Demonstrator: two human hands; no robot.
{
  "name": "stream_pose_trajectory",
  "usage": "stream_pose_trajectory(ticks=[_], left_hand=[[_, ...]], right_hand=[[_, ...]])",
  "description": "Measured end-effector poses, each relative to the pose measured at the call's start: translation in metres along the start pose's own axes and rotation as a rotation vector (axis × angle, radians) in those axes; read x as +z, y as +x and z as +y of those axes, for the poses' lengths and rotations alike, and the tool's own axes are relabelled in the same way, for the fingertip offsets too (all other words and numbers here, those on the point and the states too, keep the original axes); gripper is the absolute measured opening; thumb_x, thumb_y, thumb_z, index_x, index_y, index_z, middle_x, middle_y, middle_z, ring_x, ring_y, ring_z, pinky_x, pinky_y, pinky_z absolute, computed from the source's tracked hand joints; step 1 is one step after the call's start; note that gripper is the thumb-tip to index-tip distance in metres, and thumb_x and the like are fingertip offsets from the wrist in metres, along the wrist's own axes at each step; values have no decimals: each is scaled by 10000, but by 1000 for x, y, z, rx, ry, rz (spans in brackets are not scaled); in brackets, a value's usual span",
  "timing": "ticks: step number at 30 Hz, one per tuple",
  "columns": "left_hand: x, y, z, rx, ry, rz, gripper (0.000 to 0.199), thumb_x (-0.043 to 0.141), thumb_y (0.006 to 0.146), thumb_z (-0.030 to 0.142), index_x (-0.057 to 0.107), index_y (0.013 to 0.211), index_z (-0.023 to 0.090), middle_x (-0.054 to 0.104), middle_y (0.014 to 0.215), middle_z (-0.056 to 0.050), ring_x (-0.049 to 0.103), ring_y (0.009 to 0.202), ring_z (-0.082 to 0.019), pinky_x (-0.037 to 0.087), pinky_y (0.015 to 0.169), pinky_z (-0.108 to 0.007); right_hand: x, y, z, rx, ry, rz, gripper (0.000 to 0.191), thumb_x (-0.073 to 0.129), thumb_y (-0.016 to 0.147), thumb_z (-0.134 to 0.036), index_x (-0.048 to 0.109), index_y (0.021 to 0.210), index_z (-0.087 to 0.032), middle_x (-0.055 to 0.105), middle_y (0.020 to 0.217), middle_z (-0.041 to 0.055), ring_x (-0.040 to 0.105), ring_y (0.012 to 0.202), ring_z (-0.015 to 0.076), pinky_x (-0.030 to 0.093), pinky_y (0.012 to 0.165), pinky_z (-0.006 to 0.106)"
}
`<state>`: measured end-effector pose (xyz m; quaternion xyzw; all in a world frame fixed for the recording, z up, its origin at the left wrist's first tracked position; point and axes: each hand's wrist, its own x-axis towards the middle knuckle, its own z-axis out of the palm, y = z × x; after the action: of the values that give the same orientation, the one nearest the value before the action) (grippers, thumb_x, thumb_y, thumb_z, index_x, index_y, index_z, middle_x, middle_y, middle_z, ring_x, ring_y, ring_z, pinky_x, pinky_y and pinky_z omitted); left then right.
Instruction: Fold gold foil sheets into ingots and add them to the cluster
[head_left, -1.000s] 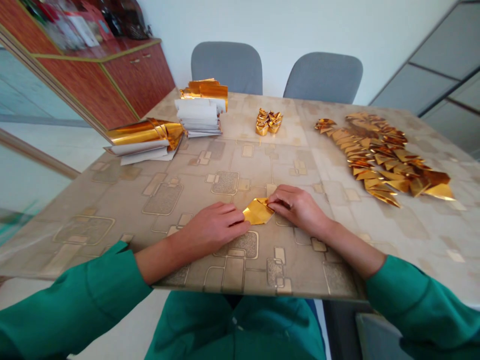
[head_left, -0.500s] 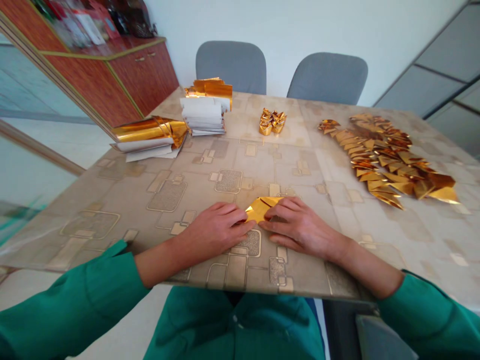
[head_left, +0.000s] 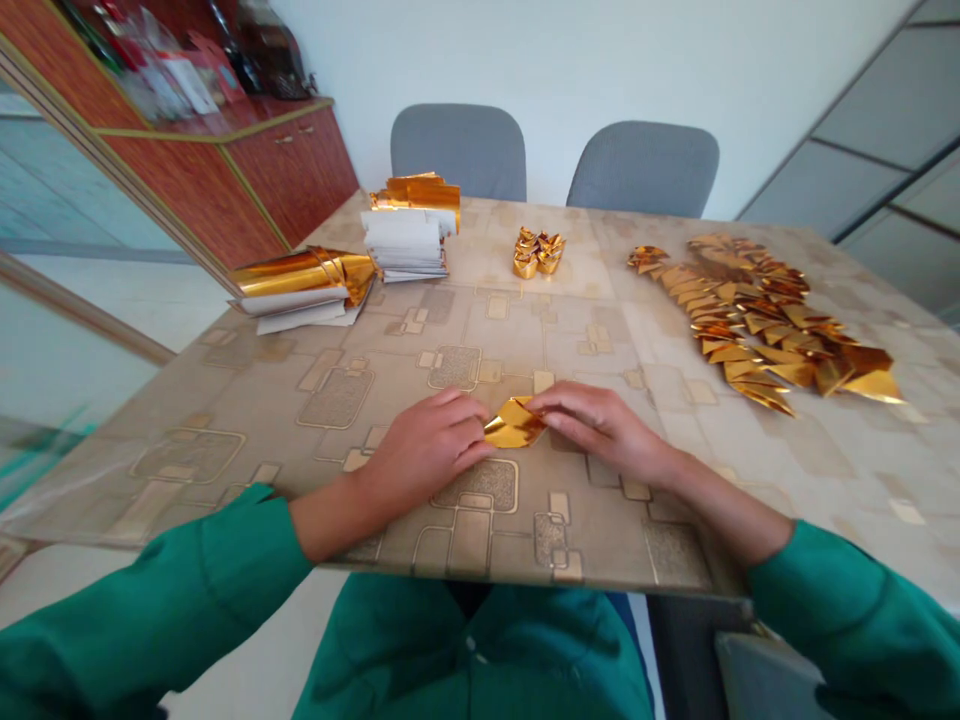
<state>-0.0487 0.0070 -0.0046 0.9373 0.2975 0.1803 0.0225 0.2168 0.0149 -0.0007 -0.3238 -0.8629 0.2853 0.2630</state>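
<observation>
Two hands work one folded gold foil piece, which sits at the near centre of the patterned bench. Step in hand: folding this piece by hand. The left hand and right hand close their fingers on opposite ends of it. Farther along the bench lie a stack of paper-backed gold foil, a second stack of paper-backed foil, a small cluster of folded gold shapes and a long spread of triangular gold pieces. The fingers hide both ends of the piece; its underside cannot be seen, and the fine creases cannot be made out.
</observation>
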Motion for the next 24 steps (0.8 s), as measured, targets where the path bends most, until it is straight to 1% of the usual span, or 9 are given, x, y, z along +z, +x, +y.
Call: stream_pose_trajectory(ticks=[3,8,10,12,14,16,18,21,24], left_hand=[[4,13,1,-85,-22,-17,226,621,917,310,627,752,156,649,953,-66,583,902,-199,483,780,-324],[8,15,2,-181,-107,-56,155,663,875,291,589,817,169,609,914,-40,575,881,-196,474,759,-312],[9,15,3,-211,-150,-56,137,662,871,289,586,893,177,618,938,-37,581,910,-205,482,788,-329],[10,15,3,-252,-204,-38,226,675,858,279,579,1037,181,633,1026,-47,588,958,-212,489,825,-345],[12,16,3,-293,-258,-12,394,689,840,251,541,1197,178,634,1108,-65,596,965,-209,494,837,-353],[14,17,2,-325,-312,2,452,688,831,219,530,1252,175,645,1079,-62,605,896,-193,498,790,-339],[14,20,1,-345,-375,34,351,663,835,184,577,1176,176,653,958,-31,601,810,-169,490,727,-308],[10,25,-2,-315,-401,156,117,605,839,116,613,940,174,623,830,-1,580,759,-147,462,694,-279],[8,32,-4,-169,-282,230,135,549,860,65,590,781,167,607,788,-12,556,782,-155,436,719,-286]], right_hand=[[4,13,8,146,-96,156,139,540,943,-160,642,1024,-210,648,945,43,624,843,158,498,747,296],[9,26,11,256,-313,46,78,675,825,-130,630,849,-189,609,839,27,571,778,167,443,695,284],[8,28,11,268,-321,48,117,693,786,-102,612,786,-186,597,782,16,552,764,167,421,688,281],[7,27,11,258,-256,56,156,688,756,-59,594,740,-183,592,753,5,544,749,156,410,683,271],[6,25,11,235,-144,67,161,662,762,-41,585,738,-180,602,744,-5,549,733,141,412,680,261],[4,23,10,194,-53,97,137,631,799,-61,579,760,-181,609,741,-10,553,715,131,420,675,258],[0,22,6,114,-26,142,114,608,837,-103,570,774,-189,610,752,-5,555,726,134,433,687,267],[-9,20,-2,-73,-83,190,108,595,873,-153,552,786,-202,609,781,10,551,768,148,440,725,291],[-17,15,-7,-234,-235,155,97,561,912,-167,555,824,-207,619,788,14,544,776,157,416,749,317]])
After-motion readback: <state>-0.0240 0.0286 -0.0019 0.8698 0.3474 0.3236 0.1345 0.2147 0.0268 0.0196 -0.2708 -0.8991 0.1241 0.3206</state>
